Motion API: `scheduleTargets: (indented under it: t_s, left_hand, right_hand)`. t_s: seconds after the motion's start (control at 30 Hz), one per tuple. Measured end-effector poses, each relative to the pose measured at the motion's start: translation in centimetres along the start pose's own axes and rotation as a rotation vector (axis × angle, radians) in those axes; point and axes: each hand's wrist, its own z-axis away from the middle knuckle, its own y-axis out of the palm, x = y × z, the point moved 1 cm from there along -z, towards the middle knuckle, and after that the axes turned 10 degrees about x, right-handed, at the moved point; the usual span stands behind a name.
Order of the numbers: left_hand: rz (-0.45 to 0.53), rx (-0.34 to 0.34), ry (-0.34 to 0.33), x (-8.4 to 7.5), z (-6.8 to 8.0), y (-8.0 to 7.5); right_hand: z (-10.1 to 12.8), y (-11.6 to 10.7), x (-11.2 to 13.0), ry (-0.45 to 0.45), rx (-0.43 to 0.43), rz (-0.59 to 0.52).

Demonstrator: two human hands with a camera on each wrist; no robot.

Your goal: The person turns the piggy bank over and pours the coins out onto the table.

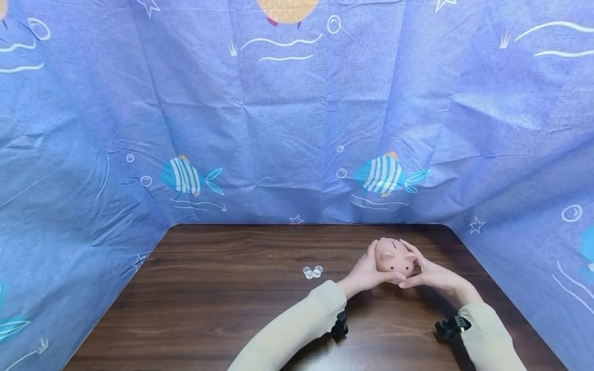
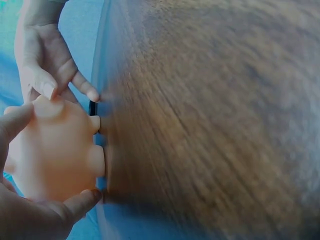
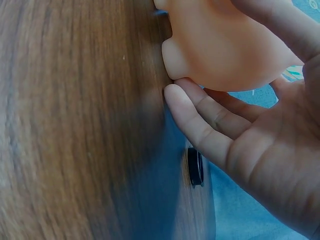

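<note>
A pink piggy bank (image 1: 393, 253) with a coin slot on its back is at the right rear of the table, its snout facing the wearer. My left hand (image 1: 367, 271) holds one side of it, the thumb across the front by the snout. From the other side my right hand (image 1: 431, 273) grips it, thumb also near the snout. In the left wrist view the piggy bank's short feet (image 2: 96, 161) are right at the tabletop. The right wrist view shows fingers (image 3: 200, 130) low beside a foot, close to the wood.
Several clear faceted beads (image 1: 313, 272) lie clustered left of the hands. A small black object (image 3: 195, 167) is on the table beyond the right fingers. Blue fish-printed cloth (image 1: 278, 129) surrounds the dark wooden table (image 1: 209, 299) at the back and sides.
</note>
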Motion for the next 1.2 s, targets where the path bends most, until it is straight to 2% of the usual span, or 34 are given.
scheduleTargets:
  t_s: [0.27,0.5,0.6,0.77,0.83,0.9,1.0,1.1,1.2]
  left_hand:
    - [0.032,0.016,-0.002,0.3,-0.1,0.1]
    - [0.036,0.026,-0.048,0.2,0.0,0.0]
    - [0.064,0.022,-0.035,0.1,0.1,-0.1]
    - [0.038,0.009,0.008,0.5,0.4,-1.0]
    - [-0.019,0.002,-0.001,0.7,0.8,-1.7]
    - [-0.065,0.007,-0.001,0.8,1.4,-2.8]
    - [-0.149,0.012,-0.001,0.7,2.5,-4.9]
    - [-0.217,0.020,0.028,0.9,3.6,-7.8]
    - [-0.295,0.021,0.056,1.2,4.7,-11.6]
  right_hand:
    - [0.1,-0.1,0.0,0.001,-0.011,0.026]
    - [0.0,-0.2,0.3,0.012,-0.007,0.030]
    - [0.1,-0.1,0.5,-0.016,0.001,0.021]
    - [0.7,0.0,1.1,-0.098,0.050,-0.055]
    - [1.1,-0.1,1.6,-0.112,0.049,-0.025]
    - [1.4,-0.2,2.3,-0.116,0.023,0.057]
    - [1.8,-0.4,3.4,-0.118,-0.023,0.140]
    - [1.7,-0.3,4.8,-0.123,-0.067,0.168]
    - [1.1,-0.1,6.7,-0.126,-0.156,0.284]
